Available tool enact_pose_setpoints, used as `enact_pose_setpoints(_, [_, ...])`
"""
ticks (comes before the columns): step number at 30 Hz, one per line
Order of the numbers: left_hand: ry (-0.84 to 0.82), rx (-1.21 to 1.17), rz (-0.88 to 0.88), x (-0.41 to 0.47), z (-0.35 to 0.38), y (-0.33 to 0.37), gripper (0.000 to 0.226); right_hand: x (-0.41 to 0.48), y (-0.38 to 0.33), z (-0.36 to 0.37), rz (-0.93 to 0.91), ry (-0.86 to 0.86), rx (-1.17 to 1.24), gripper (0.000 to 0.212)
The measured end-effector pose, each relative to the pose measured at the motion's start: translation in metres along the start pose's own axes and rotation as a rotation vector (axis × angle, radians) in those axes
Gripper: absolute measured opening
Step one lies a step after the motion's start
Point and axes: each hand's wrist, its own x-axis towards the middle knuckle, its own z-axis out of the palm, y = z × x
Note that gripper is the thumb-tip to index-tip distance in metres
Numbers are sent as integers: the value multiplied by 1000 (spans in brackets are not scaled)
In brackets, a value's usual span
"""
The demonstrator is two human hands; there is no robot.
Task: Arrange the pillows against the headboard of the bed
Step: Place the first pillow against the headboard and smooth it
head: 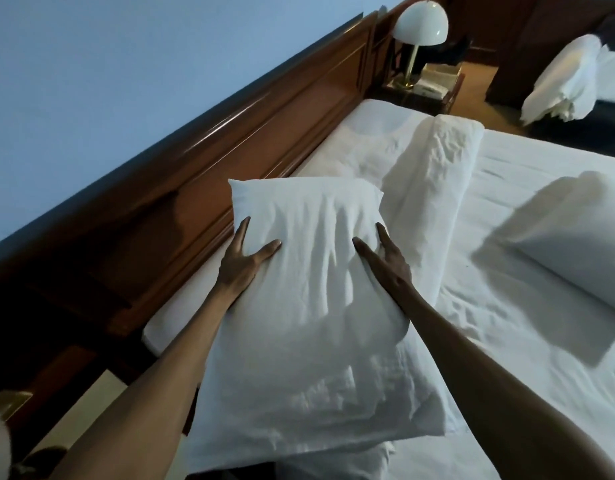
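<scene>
A white pillow (309,317) lies in front of me near the wooden headboard (209,174), gripped from both sides. My left hand (242,263) clasps its left edge, thumb on top. My right hand (385,265) holds its right edge, fingers spread along the fabric. A second white pillow (434,188) lies beyond it on the white bed (527,341), angled away from the headboard. A third pillow (569,237) rests further right on the sheet. A flat white pillow (361,140) lies beside the headboard at the far end.
A nightstand (427,88) with a white dome lamp (420,26) stands past the bed's far end. Bundled white linen (569,81) sits on dark furniture at top right. A strip of mattress (181,313) shows between pillow and headboard.
</scene>
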Motion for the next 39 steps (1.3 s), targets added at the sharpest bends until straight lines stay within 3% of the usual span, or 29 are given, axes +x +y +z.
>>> enact_pose_setpoints(12, [-82,20,14,161,19,-7,97,124,-6,45,83,79,35,83])
enact_pose_setpoints(18, [-137,56,74,271,20,-29,90,203,-8,101,130,133,83,81])
enact_pose_setpoints(33, [-336,119,150,537,73,-83,99,406,33,205,218,305,162,81])
enact_pose_setpoints(36, [-322,143,133,567,79,-110,92,427,57,230,230,175,139,93])
enact_pose_setpoints(39, [-335,385,-71,576,80,-152,97,439,82,249,319,-117,75,107])
